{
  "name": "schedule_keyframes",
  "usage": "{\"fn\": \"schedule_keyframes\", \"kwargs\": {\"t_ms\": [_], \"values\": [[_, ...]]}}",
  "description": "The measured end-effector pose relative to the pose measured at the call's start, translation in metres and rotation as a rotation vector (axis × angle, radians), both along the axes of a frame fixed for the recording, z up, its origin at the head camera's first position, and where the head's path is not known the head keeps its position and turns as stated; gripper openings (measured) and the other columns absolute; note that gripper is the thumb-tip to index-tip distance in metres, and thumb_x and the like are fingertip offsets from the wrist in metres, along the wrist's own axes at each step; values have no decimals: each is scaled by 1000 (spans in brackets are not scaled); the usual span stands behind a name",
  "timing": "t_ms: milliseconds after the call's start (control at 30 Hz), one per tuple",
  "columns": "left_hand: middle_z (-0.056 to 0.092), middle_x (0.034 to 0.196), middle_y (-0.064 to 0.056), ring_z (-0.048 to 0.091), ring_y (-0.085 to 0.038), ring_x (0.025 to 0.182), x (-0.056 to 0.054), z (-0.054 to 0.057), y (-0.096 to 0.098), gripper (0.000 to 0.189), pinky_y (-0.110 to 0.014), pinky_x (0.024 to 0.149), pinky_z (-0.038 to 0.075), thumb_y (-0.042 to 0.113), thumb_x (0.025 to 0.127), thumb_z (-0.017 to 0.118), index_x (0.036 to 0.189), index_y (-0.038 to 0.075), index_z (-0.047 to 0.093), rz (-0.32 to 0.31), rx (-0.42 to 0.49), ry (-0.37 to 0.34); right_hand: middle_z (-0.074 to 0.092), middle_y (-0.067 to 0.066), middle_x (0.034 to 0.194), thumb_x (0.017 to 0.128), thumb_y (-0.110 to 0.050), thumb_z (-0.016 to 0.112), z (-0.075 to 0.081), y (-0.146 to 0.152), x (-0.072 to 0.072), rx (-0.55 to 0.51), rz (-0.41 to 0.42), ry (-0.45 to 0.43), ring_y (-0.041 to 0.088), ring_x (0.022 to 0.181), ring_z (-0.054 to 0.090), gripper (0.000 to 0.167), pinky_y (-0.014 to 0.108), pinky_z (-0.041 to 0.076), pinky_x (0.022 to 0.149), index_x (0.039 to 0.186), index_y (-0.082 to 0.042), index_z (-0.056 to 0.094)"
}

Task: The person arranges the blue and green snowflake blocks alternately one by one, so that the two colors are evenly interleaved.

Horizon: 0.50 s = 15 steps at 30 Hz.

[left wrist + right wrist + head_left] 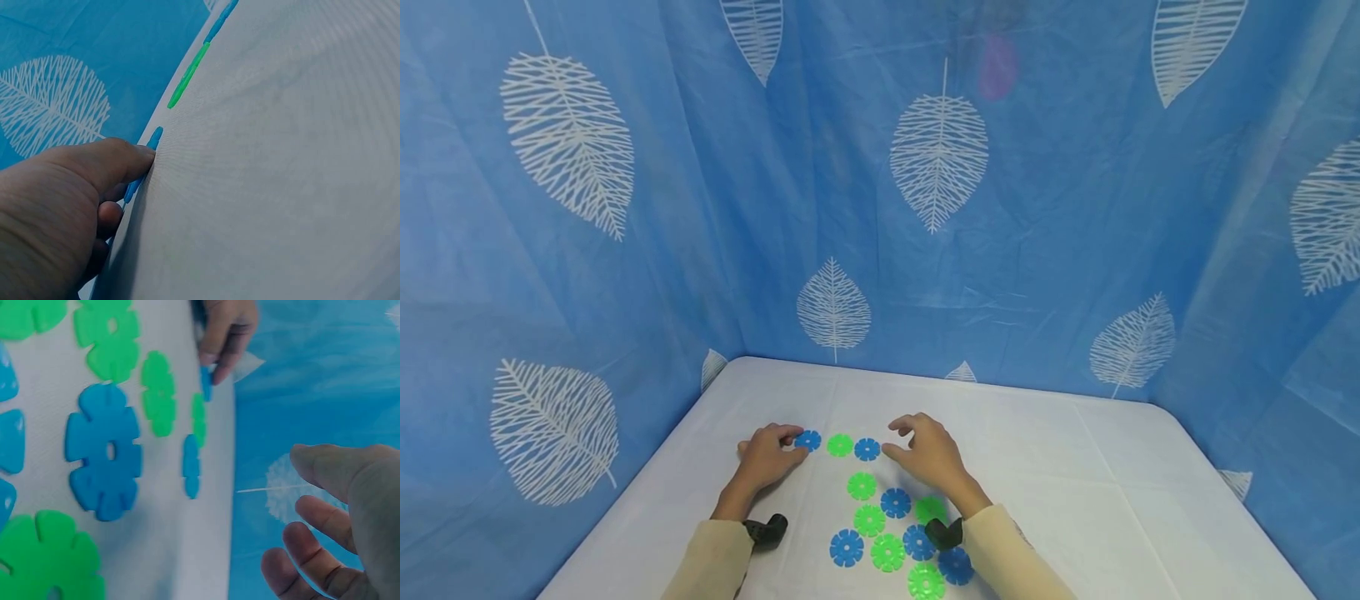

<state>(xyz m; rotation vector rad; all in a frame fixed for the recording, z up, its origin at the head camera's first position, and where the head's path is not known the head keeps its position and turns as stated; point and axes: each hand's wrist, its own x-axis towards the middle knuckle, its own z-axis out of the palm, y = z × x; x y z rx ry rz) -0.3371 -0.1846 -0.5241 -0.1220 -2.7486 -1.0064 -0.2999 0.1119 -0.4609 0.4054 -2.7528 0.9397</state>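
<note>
My left hand [765, 457] pinches a blue notched plastic disc [807, 441] between thumb and fingers at the left end of a short row. In the left wrist view the thumb presses on this disc's edge close over the table. Beside it in the row come a green notched disc [840, 445] and a second blue disc [867, 449], lying flat. My right hand [928, 450] hovers just right of that second blue disc, thumb and fingers apart, with nothing between them. The right wrist view shows its fingers [325, 462] loosely bent and spread.
Several more blue and green discs lie nearer me, among them a green one [862, 486], a blue one [896, 502] and another blue one [846, 548]. Some sit below the right wrist. A white cloth covers the table [1097, 500]; a blue leaf-print curtain [1037, 250] hangs behind it.
</note>
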Motion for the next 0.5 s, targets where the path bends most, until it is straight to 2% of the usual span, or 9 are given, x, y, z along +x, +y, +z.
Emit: {"fn": "schedule_keyframes", "kwargs": {"t_ms": [233, 500], "values": [[63, 89, 4, 52, -17, 88, 0, 0, 1, 38, -45, 79, 22, 29, 81, 79, 116, 15, 75, -4, -7, 8, 70, 5, 104, 86, -33, 79, 16, 18, 16, -81, 6, 54, 19, 87, 63, 33, 30, 48, 71, 115, -18, 72], [63, 89, 4, 52, -17, 87, 0, -1, 0, 37, -44, 80, 22, 28, 81, 79, 115, 15, 75, -1, 5, 3, 69, -5, 100, 84, -35, 81, 26, 32, 33, -72, -15, 61, 8, 86, 60, 33, 28, 49, 72, 114, -24, 73]]}}
